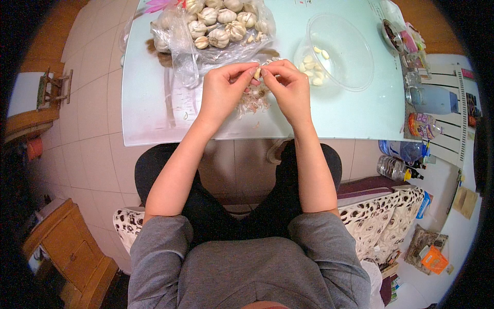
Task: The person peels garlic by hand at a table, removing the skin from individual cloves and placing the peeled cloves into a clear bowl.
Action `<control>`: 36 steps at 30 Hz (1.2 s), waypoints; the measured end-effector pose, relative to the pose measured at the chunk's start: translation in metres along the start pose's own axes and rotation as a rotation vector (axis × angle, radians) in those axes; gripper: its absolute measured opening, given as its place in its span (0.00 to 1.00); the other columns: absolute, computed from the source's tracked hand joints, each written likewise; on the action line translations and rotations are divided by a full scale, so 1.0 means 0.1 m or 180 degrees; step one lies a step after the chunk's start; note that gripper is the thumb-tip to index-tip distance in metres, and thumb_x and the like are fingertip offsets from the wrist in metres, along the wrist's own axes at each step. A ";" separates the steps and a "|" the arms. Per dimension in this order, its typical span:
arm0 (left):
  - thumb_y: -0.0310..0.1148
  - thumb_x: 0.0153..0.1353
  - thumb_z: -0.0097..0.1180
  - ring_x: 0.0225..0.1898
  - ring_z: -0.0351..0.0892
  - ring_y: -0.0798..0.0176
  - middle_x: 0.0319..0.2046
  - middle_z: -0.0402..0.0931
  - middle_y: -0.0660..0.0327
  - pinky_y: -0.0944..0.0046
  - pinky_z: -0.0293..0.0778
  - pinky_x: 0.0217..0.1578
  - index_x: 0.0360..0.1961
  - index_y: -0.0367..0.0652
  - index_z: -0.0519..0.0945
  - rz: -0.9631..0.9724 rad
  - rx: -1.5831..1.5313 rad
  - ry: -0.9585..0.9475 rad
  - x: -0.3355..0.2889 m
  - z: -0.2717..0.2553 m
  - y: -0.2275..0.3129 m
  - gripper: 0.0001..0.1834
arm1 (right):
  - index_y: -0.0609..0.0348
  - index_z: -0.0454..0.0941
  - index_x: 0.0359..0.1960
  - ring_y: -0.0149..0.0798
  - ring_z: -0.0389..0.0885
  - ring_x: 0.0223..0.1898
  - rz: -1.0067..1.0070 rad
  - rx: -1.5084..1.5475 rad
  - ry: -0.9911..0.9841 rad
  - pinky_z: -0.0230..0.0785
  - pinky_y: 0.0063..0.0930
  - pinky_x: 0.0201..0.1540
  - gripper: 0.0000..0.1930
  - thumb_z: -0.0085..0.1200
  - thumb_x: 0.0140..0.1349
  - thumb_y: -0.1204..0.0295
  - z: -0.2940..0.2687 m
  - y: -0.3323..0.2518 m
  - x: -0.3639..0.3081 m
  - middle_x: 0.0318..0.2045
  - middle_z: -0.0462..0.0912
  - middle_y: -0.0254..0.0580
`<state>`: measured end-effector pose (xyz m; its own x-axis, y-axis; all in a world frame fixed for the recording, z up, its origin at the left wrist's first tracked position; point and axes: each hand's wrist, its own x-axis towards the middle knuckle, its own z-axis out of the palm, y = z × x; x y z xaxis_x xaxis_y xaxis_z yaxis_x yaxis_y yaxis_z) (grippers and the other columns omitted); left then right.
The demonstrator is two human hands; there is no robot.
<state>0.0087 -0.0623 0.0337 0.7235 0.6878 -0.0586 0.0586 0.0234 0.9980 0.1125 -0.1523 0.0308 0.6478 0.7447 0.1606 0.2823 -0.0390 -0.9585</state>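
A garlic clove (257, 73) is pinched between the fingertips of both my hands, above the near middle of the table. My left hand (225, 85) grips it from the left, thumb and forefinger closed. From the other side my right hand (285, 82) closes its thumb and forefinger on it too. Below the hands lies a scatter of garlic skins (253, 104). Just beyond, a clear plastic bag (185, 59) holds several whole garlic bulbs (227, 16). To the right, a clear plastic bowl (355, 56) contains several peeled, pale cloves (315, 67).
The pale glass-like tabletop (355, 116) ends just before my lap. A small bowl (392, 36) with dark contents stands at its right edge, near a blue container (432, 99). Plastic bottles (393, 167) lie low on the right. A wooden cabinet (72, 252) stands lower left.
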 end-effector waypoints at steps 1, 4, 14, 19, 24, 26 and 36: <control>0.27 0.53 0.51 0.24 0.73 0.75 0.26 0.76 0.62 0.76 0.70 0.24 0.38 0.37 0.77 0.0021 -0.0008 -0.0002 0.00 0.00 0.00 0.10 | 0.63 0.78 0.26 0.28 0.73 0.25 -0.0059 -0.0059 0.0033 0.65 0.16 0.26 0.05 0.54 0.48 0.75 0.01 0.00 0.00 0.25 0.76 0.39; 0.27 0.53 0.51 0.25 0.74 0.74 0.26 0.76 0.61 0.76 0.70 0.25 0.38 0.36 0.76 0.0008 -0.0074 -0.0029 -0.01 0.00 0.02 0.11 | 0.63 0.78 0.26 0.27 0.72 0.22 -0.0155 0.0029 0.0205 0.63 0.16 0.24 0.05 0.55 0.47 0.75 0.03 -0.02 0.00 0.24 0.76 0.38; 0.28 0.54 0.50 0.28 0.75 0.73 0.28 0.77 0.60 0.75 0.71 0.28 0.37 0.33 0.76 -0.0232 -0.0017 0.0046 0.01 -0.07 0.01 0.11 | 0.63 0.77 0.26 0.22 0.70 0.23 0.0156 -0.0432 -0.0067 0.62 0.14 0.27 0.05 0.55 0.48 0.74 0.00 -0.05 -0.04 0.22 0.75 0.33; 0.29 0.54 0.51 0.27 0.75 0.73 0.28 0.77 0.60 0.74 0.72 0.27 0.36 0.34 0.76 -0.0352 -0.0114 -0.0105 0.02 -0.08 0.01 0.11 | 0.65 0.76 0.25 0.23 0.69 0.21 0.0063 -0.0532 -0.0134 0.61 0.14 0.24 0.05 0.54 0.48 0.75 0.00 -0.07 -0.05 0.20 0.75 0.34; 0.29 0.53 0.51 0.26 0.74 0.73 0.28 0.77 0.60 0.75 0.72 0.27 0.36 0.34 0.76 -0.0479 -0.0268 -0.0223 0.03 -0.10 0.04 0.11 | 0.66 0.76 0.25 0.21 0.68 0.20 0.0242 -0.0413 -0.0176 0.60 0.13 0.24 0.06 0.53 0.49 0.75 -0.01 -0.04 -0.04 0.19 0.74 0.31; 0.29 0.53 0.51 0.26 0.74 0.73 0.27 0.77 0.60 0.75 0.72 0.27 0.36 0.34 0.76 -0.0532 -0.0330 -0.0273 0.03 -0.12 0.05 0.11 | 0.66 0.76 0.26 0.21 0.67 0.20 0.0375 -0.0312 -0.0218 0.60 0.13 0.24 0.06 0.53 0.50 0.74 -0.02 -0.02 -0.04 0.19 0.74 0.30; 0.25 0.49 0.53 0.30 0.77 0.67 0.30 0.78 0.60 0.72 0.73 0.32 0.34 0.40 0.78 0.1193 0.1085 -0.0093 -0.01 -0.08 0.02 0.10 | 0.66 0.75 0.26 0.22 0.67 0.18 0.1226 0.0926 -0.0268 0.60 0.14 0.20 0.07 0.50 0.52 0.72 -0.04 -0.06 -0.02 0.18 0.74 0.32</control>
<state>0.0022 -0.0573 0.0358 0.7565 0.5828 0.2968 0.0088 -0.4628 0.8864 0.1124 -0.1560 0.0369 0.6036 0.7644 -0.2266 -0.1836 -0.1433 -0.9725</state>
